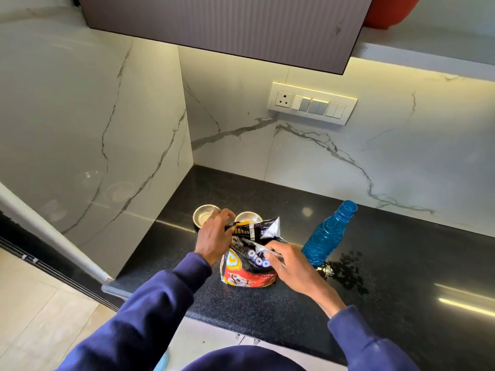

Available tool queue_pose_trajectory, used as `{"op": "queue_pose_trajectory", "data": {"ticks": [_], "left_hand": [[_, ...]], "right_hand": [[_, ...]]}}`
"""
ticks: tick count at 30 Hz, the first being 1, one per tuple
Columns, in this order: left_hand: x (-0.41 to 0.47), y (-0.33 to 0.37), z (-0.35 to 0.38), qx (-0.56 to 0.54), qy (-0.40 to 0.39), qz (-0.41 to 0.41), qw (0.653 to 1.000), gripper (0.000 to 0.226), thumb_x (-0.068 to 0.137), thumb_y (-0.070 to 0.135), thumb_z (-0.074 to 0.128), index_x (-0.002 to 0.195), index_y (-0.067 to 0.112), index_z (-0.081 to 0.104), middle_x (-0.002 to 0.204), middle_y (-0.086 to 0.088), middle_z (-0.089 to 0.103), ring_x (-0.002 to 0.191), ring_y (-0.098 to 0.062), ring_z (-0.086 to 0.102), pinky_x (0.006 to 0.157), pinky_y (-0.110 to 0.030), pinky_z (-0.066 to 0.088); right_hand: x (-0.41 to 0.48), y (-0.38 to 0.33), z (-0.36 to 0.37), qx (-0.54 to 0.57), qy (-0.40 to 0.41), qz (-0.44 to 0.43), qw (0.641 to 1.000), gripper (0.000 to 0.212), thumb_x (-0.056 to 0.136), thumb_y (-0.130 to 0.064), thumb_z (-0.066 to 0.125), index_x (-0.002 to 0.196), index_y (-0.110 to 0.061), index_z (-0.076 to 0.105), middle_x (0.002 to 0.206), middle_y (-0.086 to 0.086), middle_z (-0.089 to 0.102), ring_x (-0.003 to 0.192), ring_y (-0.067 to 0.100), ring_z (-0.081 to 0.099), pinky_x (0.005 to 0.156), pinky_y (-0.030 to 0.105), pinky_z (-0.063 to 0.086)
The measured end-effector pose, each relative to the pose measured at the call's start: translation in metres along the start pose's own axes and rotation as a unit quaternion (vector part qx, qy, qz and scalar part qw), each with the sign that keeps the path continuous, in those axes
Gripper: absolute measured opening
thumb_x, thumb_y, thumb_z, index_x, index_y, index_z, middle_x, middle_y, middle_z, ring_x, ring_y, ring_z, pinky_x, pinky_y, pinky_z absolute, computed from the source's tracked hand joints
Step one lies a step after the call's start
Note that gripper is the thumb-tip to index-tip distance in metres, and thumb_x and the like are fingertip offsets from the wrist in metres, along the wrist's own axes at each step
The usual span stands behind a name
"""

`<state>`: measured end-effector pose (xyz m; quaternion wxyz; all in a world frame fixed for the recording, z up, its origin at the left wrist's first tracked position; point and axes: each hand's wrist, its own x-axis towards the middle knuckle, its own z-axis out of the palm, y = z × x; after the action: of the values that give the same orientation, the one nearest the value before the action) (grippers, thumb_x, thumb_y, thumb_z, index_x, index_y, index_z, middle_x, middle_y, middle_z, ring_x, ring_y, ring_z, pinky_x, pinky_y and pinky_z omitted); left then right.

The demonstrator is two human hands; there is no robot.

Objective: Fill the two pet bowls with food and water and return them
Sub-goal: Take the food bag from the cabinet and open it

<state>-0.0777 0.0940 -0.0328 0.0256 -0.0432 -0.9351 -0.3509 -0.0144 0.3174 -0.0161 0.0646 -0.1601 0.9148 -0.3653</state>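
Note:
Two small steel pet bowls stand side by side on the black countertop [267, 188]: the left bowl [204, 215] near the side wall, the right bowl [247, 216] partly hidden behind the food bag. The black, red and yellow pet food bag [249, 266] stands upright in front of them. My left hand [214, 236] grips the bag's top left edge. My right hand [284, 261] pinches the top right edge, pulling the mouth apart. A blue plastic water bottle [326, 234] without a cap stands to the right of the bag.
A patch of spilled water [345, 269] lies on the counter by the bottle's base. Marble walls close the corner at left and behind. A switch panel [312, 103] is on the back wall and a cabinet [227, 22] hangs overhead. The counter's front edge is near my body.

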Motion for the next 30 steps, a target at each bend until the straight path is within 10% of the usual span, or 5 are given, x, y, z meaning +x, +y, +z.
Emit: {"op": "queue_pose_trajectory", "data": {"ticks": [8, 19, 26, 30], "left_hand": [[-0.003, 0.004, -0.028, -0.003, -0.254, 0.196, 0.947, 0.052, 0.095, 0.001, 0.059, 0.139, 0.029, 0.058, 0.147, 0.005, 0.053, 0.139, -0.009, 0.044, 0.114, -0.027, 0.038], [-0.02, 0.0, -0.05, 0.07, -0.059, 0.326, 0.941, 0.021, 0.093, 0.003, 0.064, 0.101, 0.019, 0.074, 0.104, 0.005, 0.065, 0.094, -0.007, 0.064, 0.075, -0.028, 0.058], [-0.046, -0.001, -0.055, -0.009, -0.087, 0.168, 0.982, 0.031, 0.095, 0.045, 0.044, 0.085, 0.024, 0.066, 0.098, 0.012, 0.059, 0.085, -0.004, 0.059, 0.073, -0.033, 0.054], [-0.022, 0.049, -0.045, 0.177, -0.056, 0.075, 0.98, 0.042, 0.095, 0.057, 0.051, 0.092, 0.019, 0.066, 0.1, 0.003, 0.064, 0.083, -0.014, 0.062, 0.078, -0.036, 0.056]], "right_hand": [[-0.005, 0.003, 0.006, 0.016, 0.116, -0.093, 0.989, 0.027, 0.091, 0.005, 0.069, 0.116, -0.003, 0.074, 0.101, -0.01, 0.071, 0.097, -0.015, 0.064, 0.082, 0.008, 0.051], [-0.02, 0.024, -0.013, -0.102, 0.087, -0.131, 0.982, 0.036, 0.088, -0.019, 0.078, 0.123, -0.016, 0.072, 0.114, -0.009, 0.073, 0.105, 0.001, 0.066, 0.095, 0.02, 0.053], [-0.032, 0.029, -0.006, -0.096, 0.128, -0.074, 0.984, 0.054, 0.076, 0.02, 0.059, 0.12, -0.009, 0.072, 0.114, -0.004, 0.071, 0.11, 0.0, 0.059, 0.106, 0.008, 0.038], [-0.025, 0.025, -0.004, 0.008, 0.209, -0.009, 0.978, 0.049, 0.081, 0.022, 0.054, 0.11, -0.009, 0.077, 0.105, -0.007, 0.076, 0.099, -0.007, 0.068, 0.091, 0.014, 0.053]]}}
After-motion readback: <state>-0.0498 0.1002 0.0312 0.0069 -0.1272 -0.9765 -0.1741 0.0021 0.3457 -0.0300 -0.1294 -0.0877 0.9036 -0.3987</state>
